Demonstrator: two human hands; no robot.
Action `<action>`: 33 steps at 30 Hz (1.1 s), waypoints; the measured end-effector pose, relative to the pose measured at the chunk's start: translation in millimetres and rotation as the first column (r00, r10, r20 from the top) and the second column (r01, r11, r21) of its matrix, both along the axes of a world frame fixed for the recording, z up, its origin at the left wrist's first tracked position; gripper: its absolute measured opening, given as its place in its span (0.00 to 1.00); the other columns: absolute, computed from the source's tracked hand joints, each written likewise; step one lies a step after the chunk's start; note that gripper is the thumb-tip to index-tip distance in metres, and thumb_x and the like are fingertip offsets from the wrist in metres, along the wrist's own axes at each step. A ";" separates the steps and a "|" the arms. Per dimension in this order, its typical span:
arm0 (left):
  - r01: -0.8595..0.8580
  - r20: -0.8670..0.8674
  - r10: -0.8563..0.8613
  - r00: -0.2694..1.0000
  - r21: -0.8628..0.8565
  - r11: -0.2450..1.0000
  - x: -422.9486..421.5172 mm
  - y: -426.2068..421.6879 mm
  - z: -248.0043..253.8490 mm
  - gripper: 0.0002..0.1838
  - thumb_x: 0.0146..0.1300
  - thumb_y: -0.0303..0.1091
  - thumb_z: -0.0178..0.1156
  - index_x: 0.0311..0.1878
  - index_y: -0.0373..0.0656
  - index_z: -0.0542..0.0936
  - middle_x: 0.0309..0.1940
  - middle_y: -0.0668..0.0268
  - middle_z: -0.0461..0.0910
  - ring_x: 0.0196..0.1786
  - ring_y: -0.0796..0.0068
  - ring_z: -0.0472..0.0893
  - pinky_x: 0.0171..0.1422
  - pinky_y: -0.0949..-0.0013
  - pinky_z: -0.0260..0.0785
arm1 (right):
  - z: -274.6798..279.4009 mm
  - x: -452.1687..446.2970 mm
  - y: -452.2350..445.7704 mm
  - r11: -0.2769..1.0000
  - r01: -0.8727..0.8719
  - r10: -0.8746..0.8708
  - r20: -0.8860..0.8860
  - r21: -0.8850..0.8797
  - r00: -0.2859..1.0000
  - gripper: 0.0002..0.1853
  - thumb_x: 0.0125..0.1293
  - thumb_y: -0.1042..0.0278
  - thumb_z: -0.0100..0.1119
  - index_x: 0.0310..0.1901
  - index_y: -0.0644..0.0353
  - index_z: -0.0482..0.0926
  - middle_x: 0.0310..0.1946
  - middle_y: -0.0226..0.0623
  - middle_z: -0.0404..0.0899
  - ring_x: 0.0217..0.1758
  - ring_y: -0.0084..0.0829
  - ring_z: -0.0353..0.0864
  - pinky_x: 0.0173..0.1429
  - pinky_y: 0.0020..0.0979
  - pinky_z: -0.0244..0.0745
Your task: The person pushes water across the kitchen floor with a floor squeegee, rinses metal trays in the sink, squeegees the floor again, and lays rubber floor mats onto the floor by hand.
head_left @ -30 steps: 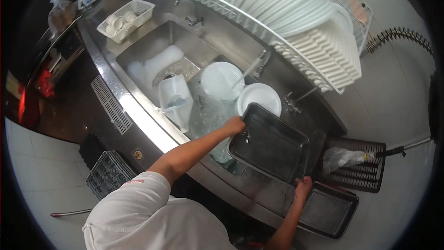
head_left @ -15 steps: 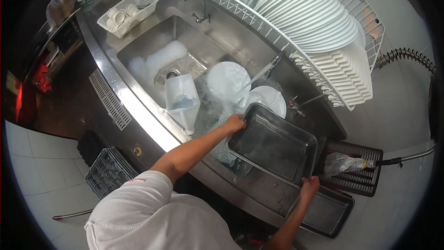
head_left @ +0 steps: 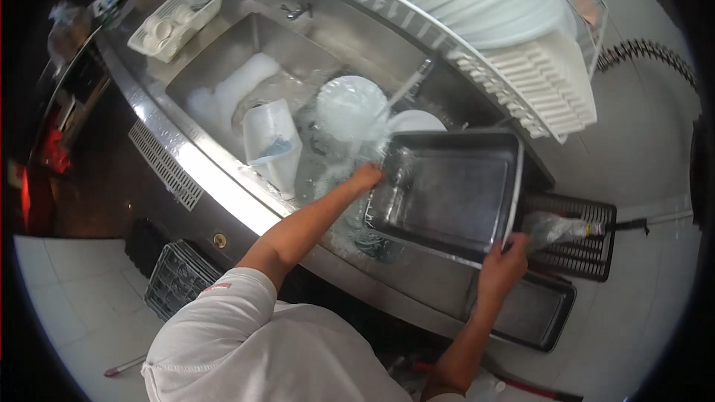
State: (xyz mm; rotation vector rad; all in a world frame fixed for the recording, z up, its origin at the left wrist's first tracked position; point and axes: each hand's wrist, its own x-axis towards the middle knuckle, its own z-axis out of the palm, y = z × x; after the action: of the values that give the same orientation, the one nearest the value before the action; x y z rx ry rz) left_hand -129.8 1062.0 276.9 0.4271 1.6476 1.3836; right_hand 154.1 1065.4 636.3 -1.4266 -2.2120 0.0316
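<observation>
A dark rectangular metal baking pan (head_left: 454,186) is tilted over the right sink, its left end low and splashing with water. My left hand (head_left: 367,176) grips the rim at the left end. On the near right corner, my right hand (head_left: 506,257) is closed round the rim. White plates lie in the water beyond: one round plate (head_left: 351,108) under the running stream and another plate (head_left: 417,121) partly hidden behind the pan. Left of my left hand stands a white plastic scoop-like container (head_left: 272,134) with some liquid inside.
Foam (head_left: 249,74) lies in the left sink basin. A wire rack (head_left: 417,18) full of white plates hangs along the back. A white basket (head_left: 179,22) of small cups stands at the upper left. Another dark tray (head_left: 536,309) and a slatted rack (head_left: 573,242) are at right.
The pan's right end has swung up and away from me, with my right hand still on it. Water now runs at its left end. The camera view has shifted slightly.
</observation>
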 end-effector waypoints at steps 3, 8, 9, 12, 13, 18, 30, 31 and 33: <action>-0.002 0.145 0.003 0.989 -0.005 1.000 -0.8 -5.1 36.5 0.15 0.59 0.36 0.67 0.44 0.36 0.82 0.30 0.63 0.79 0.32 0.67 0.80 0.37 0.63 0.74 | 0.5 -3.4 -17.4 0.974 -0.158 0.163 -0.014 0.159 0.987 0.12 0.60 0.79 0.65 0.45 0.62 0.75 0.48 0.49 0.84 0.41 0.52 0.85 0.44 0.46 0.79; 0.140 0.263 -0.156 0.952 0.079 0.987 -1.8 6.5 64.0 0.16 0.67 0.32 0.62 0.55 0.36 0.78 0.41 0.58 0.82 0.40 0.64 0.84 0.43 0.61 0.81 | 0.9 10.3 -54.0 0.872 -0.348 0.362 0.025 0.345 0.932 0.16 0.49 0.78 0.69 0.41 0.57 0.76 0.59 0.42 0.83 0.31 0.39 0.86 0.32 0.34 0.79; 0.128 0.274 -0.163 0.948 0.141 0.982 2.5 8.8 72.5 0.16 0.69 0.31 0.59 0.57 0.36 0.76 0.45 0.57 0.82 0.42 0.63 0.84 0.44 0.60 0.82 | 1.3 17.5 -55.9 0.853 -0.380 0.401 0.017 0.357 0.916 0.17 0.47 0.78 0.69 0.40 0.56 0.76 0.59 0.42 0.83 0.29 0.37 0.85 0.30 0.33 0.78; 0.098 0.221 -0.138 0.965 0.183 0.978 9.0 18.6 73.5 0.18 0.74 0.30 0.53 0.64 0.36 0.71 0.53 0.54 0.82 0.47 0.61 0.86 0.47 0.59 0.83 | -16.1 46.1 -45.1 0.854 -0.307 0.371 -0.080 0.419 0.925 0.19 0.43 0.78 0.70 0.37 0.55 0.74 0.59 0.41 0.84 0.27 0.34 0.84 0.29 0.33 0.77; 0.082 0.189 -0.116 0.975 0.177 0.981 14.1 24.6 73.9 0.19 0.75 0.30 0.52 0.66 0.35 0.70 0.55 0.53 0.81 0.48 0.60 0.86 0.48 0.58 0.84 | -23.6 60.7 -38.1 0.910 -0.231 0.303 -0.171 0.345 0.937 0.16 0.46 0.79 0.69 0.35 0.55 0.73 0.58 0.42 0.84 0.29 0.38 0.84 0.31 0.34 0.77; 0.144 -0.219 -0.115 0.969 0.125 0.982 39.3 27.8 82.3 0.16 0.77 0.37 0.55 0.59 0.37 0.74 0.43 0.56 0.84 0.45 0.63 0.87 0.47 0.62 0.81 | -116.1 149.9 15.4 0.991 0.133 -0.106 -0.505 0.017 0.856 0.11 0.56 0.79 0.67 0.35 0.60 0.72 0.42 0.44 0.84 0.31 0.44 0.82 0.35 0.38 0.75; 0.387 -0.524 -0.288 0.802 0.088 0.918 100.9 67.3 162.0 0.18 0.71 0.40 0.62 0.55 0.37 0.84 0.45 0.48 0.88 0.49 0.59 0.88 0.55 0.61 0.76 | -254.1 194.7 -44.6 0.585 0.025 -0.807 -0.585 -0.811 -0.084 0.14 0.67 0.70 0.67 0.40 0.55 0.66 0.36 0.30 0.68 0.44 0.28 0.72 0.33 0.45 0.83; 0.377 -0.610 -0.231 0.758 0.120 0.919 103.5 65.1 154.2 0.18 0.71 0.40 0.62 0.55 0.37 0.84 0.46 0.49 0.87 0.50 0.58 0.87 0.55 0.61 0.76 | -260.5 183.8 -46.0 0.616 0.015 -0.781 -0.613 -0.788 -0.120 0.14 0.68 0.69 0.67 0.40 0.56 0.67 0.36 0.31 0.68 0.42 0.29 0.72 0.36 0.46 0.85; 0.357 -0.663 -0.181 0.727 0.140 0.923 117.6 46.3 155.6 0.19 0.72 0.42 0.61 0.56 0.36 0.83 0.47 0.51 0.87 0.52 0.57 0.87 0.58 0.60 0.76 | -268.6 161.5 -51.0 0.676 -0.003 -0.724 -0.663 -0.737 -0.191 0.14 0.70 0.66 0.67 0.40 0.57 0.67 0.37 0.33 0.68 0.39 0.30 0.72 0.42 0.48 0.88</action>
State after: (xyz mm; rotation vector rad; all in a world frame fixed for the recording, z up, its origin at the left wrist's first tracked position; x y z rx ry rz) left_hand -12.2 1108.2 432.5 1.3782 1.8259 1.2990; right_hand 315.6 1014.4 367.7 -1.4280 -0.3013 1.1837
